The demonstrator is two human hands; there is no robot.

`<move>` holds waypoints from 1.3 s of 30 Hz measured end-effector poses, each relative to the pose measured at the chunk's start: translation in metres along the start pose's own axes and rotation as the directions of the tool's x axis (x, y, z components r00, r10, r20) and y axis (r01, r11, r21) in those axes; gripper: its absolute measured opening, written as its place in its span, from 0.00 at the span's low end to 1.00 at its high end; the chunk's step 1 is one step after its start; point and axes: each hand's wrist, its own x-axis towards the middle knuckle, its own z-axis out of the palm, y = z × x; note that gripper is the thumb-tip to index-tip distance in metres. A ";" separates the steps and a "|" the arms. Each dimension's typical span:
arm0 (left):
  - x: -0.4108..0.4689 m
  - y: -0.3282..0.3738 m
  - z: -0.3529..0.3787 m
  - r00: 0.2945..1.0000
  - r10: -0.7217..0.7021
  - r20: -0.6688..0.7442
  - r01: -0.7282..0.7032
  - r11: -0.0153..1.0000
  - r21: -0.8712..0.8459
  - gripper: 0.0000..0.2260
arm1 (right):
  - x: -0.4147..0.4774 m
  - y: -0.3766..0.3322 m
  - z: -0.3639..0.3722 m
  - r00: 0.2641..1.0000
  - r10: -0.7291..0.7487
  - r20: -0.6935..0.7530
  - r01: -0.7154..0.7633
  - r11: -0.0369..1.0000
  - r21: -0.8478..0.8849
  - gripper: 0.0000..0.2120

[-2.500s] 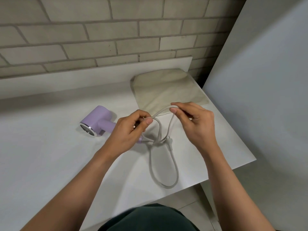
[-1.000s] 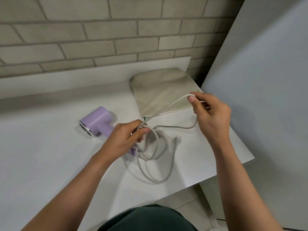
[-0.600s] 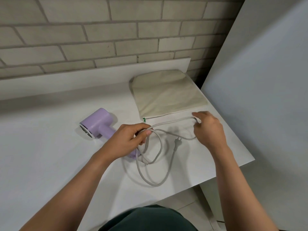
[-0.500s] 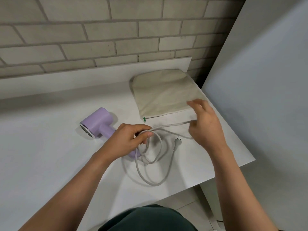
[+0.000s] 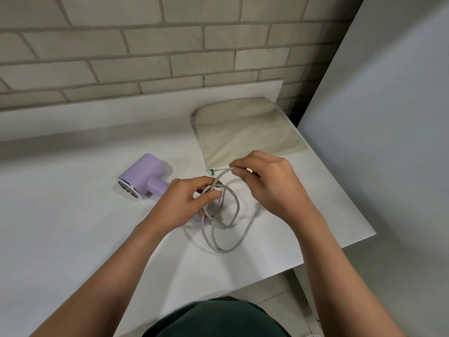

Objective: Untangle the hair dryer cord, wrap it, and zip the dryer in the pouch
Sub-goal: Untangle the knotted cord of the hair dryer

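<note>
**Cord in both hands, dryer and pouch on the table**

Grey cord (image 5: 224,250) in loose overlapping loops at the near right of the white table (image 5: 73,227), widest loop flat on the surface nearest the viewer, upper turns lifted off it. Lilac hair dryer (image 5: 142,177) on its side to the left, chrome-ringed nozzle facing near-left, handle pointing right with its end hidden beneath the left hand (image 5: 182,205). Left hand clamped on the gathered turns of cord, thumb and fingers curled round them just above the handle end. Right hand (image 5: 269,186) just to the right and slightly farther off, thumb and forefinger pinching a single strand arcing up from the left hand's bundle, remaining fingers curled in. Hands near each other, not touching. Beige fabric pouch (image 5: 245,132) flat on the far right of the table, beyond the right hand, small green zipper pull (image 5: 212,171) at its near left corner, just beside the raised strand. Pale brick wall (image 5: 145,45) behind, plain grey panel (image 5: 376,117) along the right, dark green clothing (image 5: 218,317) at the near edge
</note>
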 end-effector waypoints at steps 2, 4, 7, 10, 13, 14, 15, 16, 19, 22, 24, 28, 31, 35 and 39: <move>0.001 0.000 0.001 0.999 0.015 0.036 -0.014 1.000 -0.014 0.06 | 0.003 0.001 -0.005 0.987 0.013 -0.159 -0.007 0.999 0.041 0.06; 0.001 0.000 0.003 0.996 0.028 0.081 -0.024 0.999 -0.042 0.07 | 0.006 0.002 -0.012 0.953 0.075 -0.294 -0.056 0.996 0.073 0.06; 0.001 0.005 0.006 0.998 0.021 0.061 -0.016 0.996 -0.088 0.07 | 0.005 0.010 -0.023 0.865 0.229 -0.447 -0.185 0.973 0.140 0.06; 0.004 0.008 0.005 0.999 0.047 0.022 -0.045 0.997 -0.068 0.07 | 0.004 0.025 -0.029 0.841 0.327 -0.432 -0.293 0.945 0.145 0.09; 0.009 0.015 0.005 0.997 0.075 -0.016 -0.076 0.997 -0.019 0.04 | -0.003 0.038 -0.024 0.853 0.415 -0.317 -0.429 0.903 0.027 0.10; 0.010 0.016 0.005 0.997 0.075 -0.027 -0.075 0.997 -0.009 0.04 | -0.005 0.038 -0.021 0.850 0.432 -0.301 -0.465 0.884 -0.044 0.11; 0.010 0.016 0.006 0.996 0.077 -0.035 -0.076 0.997 0.007 0.04 | -0.008 0.036 -0.018 0.851 0.428 -0.304 -0.478 0.871 -0.113 0.15; 0.011 0.016 0.006 0.996 0.082 -0.041 -0.081 0.996 0.027 0.05 | -0.009 0.031 -0.014 0.862 0.397 -0.317 -0.462 0.871 -0.167 0.20; 0.011 0.012 0.008 0.994 0.108 -0.035 -0.105 0.991 0.079 0.07 | -0.011 0.004 -0.002 0.962 0.127 -0.241 -0.187 0.952 -0.244 0.33; 0.010 0.014 0.010 0.992 0.116 -0.039 -0.113 0.991 0.076 0.05 | -0.011 -0.006 0.013 0.988 -0.155 0.009 0.150 0.936 -0.318 0.26; 0.010 0.015 0.010 0.992 0.112 -0.051 -0.107 0.991 0.082 0.03 | -0.009 -0.001 0.020 0.981 -0.178 0.081 0.195 0.919 -0.344 0.18; 0.007 0.011 0.005 0.996 0.079 -0.038 -0.078 0.996 0.031 0.06 | -0.008 0.009 0.020 0.995 -0.074 0.059 0.085 0.975 -0.204 0.09; 0.004 0.006 0.007 0.998 0.053 0.020 -0.053 0.999 0.009 0.04 | -0.001 0.007 0.006 0.990 0.029 -0.134 -0.029 1.000 0.002 0.08; 0.002 -0.002 0.010 0.997 0.066 0.043 -0.067 0.997 0.025 0.04 | 0.008 0.007 -0.018 0.922 0.225 -0.315 -0.157 0.961 0.228 0.07; 0.007 -0.001 0.007 0.995 0.098 -0.029 -0.097 0.994 0.043 0.06 | 0.005 0.019 -0.026 0.918 0.270 -0.291 -0.255 0.963 0.090 0.11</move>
